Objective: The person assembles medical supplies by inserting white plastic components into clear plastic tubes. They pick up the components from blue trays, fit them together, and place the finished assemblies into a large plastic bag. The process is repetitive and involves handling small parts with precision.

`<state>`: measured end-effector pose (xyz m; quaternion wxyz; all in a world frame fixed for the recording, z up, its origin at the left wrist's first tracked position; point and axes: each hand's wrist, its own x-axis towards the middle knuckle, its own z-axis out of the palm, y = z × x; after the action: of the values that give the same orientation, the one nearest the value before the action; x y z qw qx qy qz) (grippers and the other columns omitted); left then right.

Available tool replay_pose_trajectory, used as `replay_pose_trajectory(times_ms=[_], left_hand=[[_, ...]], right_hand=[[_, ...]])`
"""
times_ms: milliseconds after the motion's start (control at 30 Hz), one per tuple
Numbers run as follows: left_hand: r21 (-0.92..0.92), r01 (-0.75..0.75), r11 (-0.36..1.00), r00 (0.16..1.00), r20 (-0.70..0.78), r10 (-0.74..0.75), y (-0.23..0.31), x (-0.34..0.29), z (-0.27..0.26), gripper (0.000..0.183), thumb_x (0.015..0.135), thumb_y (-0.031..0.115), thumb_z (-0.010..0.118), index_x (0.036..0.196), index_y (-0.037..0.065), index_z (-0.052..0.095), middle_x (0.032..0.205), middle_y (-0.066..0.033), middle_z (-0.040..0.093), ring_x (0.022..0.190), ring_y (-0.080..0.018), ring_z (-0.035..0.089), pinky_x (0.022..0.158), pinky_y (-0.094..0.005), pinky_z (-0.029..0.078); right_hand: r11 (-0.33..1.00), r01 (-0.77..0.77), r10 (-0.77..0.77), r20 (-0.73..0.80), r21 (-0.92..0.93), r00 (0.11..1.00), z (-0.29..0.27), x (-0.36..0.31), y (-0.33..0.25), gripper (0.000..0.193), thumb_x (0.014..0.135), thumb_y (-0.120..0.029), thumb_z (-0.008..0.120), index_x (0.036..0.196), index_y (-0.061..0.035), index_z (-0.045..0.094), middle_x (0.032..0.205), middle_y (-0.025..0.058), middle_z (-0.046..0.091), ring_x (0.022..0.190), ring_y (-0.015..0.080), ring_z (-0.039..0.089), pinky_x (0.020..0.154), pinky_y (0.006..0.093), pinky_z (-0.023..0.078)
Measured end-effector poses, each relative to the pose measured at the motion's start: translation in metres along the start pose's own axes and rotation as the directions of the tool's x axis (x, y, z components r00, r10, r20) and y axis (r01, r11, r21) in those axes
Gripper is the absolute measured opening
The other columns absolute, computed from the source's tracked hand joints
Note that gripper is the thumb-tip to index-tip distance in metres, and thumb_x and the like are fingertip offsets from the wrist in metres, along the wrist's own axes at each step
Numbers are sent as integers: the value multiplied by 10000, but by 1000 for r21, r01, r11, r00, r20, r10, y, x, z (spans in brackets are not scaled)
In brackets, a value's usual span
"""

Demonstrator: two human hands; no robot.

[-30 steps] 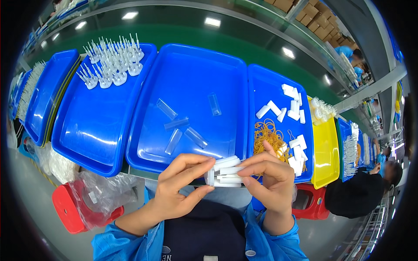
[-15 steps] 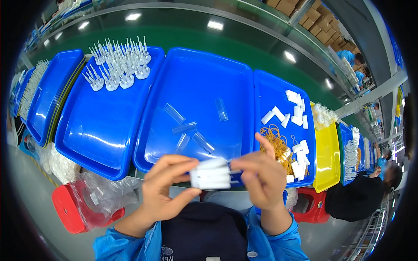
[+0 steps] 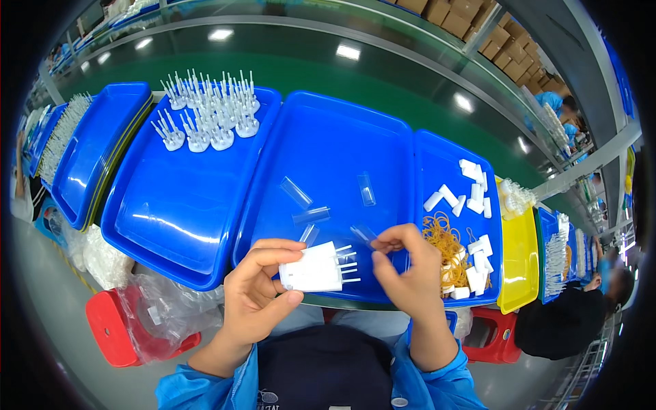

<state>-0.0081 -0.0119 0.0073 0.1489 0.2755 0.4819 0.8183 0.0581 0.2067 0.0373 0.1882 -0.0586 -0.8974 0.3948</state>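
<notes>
My left hand (image 3: 256,287) grips a bundle of white plastic pieces (image 3: 311,268) between thumb and fingers, in front of the middle blue tray. Several thin white rods stick out of the bundle's right side. My right hand (image 3: 410,263) is to the right of those rods, thumb and fingertips pinched on the end of a clear plastic tube (image 3: 363,235). More clear tubes lie in the middle tray (image 3: 273,164), among them one clear tube (image 3: 296,193) left of centre and another clear tube (image 3: 367,188) farther right.
The left blue tray (image 3: 164,219) bears upright white rod clusters (image 3: 212,109) at its far end. In the right blue tray (image 3: 444,150) are white blocks (image 3: 473,171) and tan rubber bands (image 3: 443,246). A yellow tray (image 3: 519,266), red stools (image 3: 113,328) and another person (image 3: 601,280) are around.
My right hand has left the bundle's rods and pinched a clear tube, which has shifted right. The bundle has tilted in my left hand. The whole view has shifted slightly.
</notes>
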Motion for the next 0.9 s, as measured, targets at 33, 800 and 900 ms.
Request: replay_pose_trajectory(times_ms=[33, 800, 900], left_hand=[[21, 3, 1000, 1000, 4, -4, -2, 1, 3, 385, 804, -107, 617, 1180, -83, 542, 1280, -216, 464, 1201, -289, 537, 940, -367, 540], [77, 90, 993, 990, 105, -98, -13, 6, 36, 356, 820, -83, 654, 1169, -82, 580, 1254, -205, 470, 1162, -289, 564, 941, -380, 557], [63, 90, 994, 990, 99, -96, -14, 5, 36, 356, 822, -84, 654, 1170, -81, 580, 1250, -203, 473, 1161, -288, 565, 939, -380, 558]], right_hand=[[957, -80, 85, -7, 280, 996, -6, -7, 5, 156, 800, 38, 606, 951, 2, 594, 895, 97, 660, 823, 177, 658, 747, 280, 504], [806, 8, 139, -202, 592, 969, -30, -46, -2, 144, 853, 55, 600, 995, 72, 603, 949, 132, 590, 731, 116, 592, 686, 227, 477], [844, 6, 129, -214, 536, 968, -29, -46, -4, 145, 828, 63, 617, 973, 74, 618, 934, 132, 590, 719, 119, 579, 681, 233, 460]])
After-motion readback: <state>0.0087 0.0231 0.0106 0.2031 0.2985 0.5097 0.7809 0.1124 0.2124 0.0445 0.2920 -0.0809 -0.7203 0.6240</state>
